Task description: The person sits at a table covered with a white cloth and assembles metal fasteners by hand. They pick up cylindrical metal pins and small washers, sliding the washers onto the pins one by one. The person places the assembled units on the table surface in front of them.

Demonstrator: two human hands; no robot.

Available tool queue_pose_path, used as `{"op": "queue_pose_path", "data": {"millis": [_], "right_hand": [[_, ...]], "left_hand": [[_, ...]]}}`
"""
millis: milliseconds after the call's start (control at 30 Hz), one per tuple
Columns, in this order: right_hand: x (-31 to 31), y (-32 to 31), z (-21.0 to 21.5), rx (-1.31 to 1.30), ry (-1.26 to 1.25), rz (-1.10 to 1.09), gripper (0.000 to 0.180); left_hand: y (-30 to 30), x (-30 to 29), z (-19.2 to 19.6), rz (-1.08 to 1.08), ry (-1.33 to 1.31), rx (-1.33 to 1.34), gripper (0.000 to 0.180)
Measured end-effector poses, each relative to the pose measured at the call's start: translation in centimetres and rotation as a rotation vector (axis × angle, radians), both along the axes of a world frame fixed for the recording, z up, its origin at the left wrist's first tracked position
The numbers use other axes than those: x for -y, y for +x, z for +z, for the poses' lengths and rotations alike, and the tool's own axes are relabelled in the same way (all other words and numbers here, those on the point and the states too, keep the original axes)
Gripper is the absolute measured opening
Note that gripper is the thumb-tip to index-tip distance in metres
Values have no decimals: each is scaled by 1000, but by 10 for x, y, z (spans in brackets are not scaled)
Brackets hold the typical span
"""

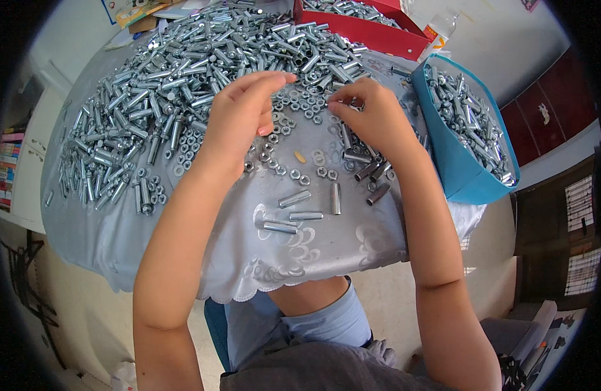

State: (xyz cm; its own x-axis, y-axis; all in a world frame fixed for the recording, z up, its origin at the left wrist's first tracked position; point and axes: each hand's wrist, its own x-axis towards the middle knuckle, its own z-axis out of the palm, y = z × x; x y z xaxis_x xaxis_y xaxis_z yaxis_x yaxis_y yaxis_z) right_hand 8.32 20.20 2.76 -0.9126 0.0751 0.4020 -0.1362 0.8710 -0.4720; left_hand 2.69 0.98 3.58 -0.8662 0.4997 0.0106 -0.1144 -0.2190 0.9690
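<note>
My left hand (238,120) hovers over the near side of a big pile of silvery bolts with sleeves (202,72). Its fingers are loosely bent and apart, with nothing visible between them. Across from it, my right hand (372,117) has thumb and fingertips pinched together above loose hex nuts (307,103); whatever they hold is too small or hidden to make out. Between the hands lie more nuts and flat washers (318,158). Short metal sleeves (335,199) rest on the cloth nearer to me, and darker sleeves (367,171) lie below my right hand.
A blue fabric bin (460,159) full of bolts stands at the right table edge. Behind the pile are a red box (365,31) of metal parts and a plastic bottle (440,29). A silvery patterned tablecloth (215,260) hangs over the front edge above my lap.
</note>
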Motion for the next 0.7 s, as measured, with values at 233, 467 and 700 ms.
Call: {"op": "queue_pose_path", "data": {"millis": [233,467,700], "right_hand": [[0,-3,-12,37,126,-16,17],[7,-2,-14,12,182,42,15],[0,1,-7,54,128,48,14]], "left_hand": [[1,-1,0,7,-20,25,20],[3,-3,-2,2,-29,24,21],[4,-2,-2,-29,-36,14,20]]}}
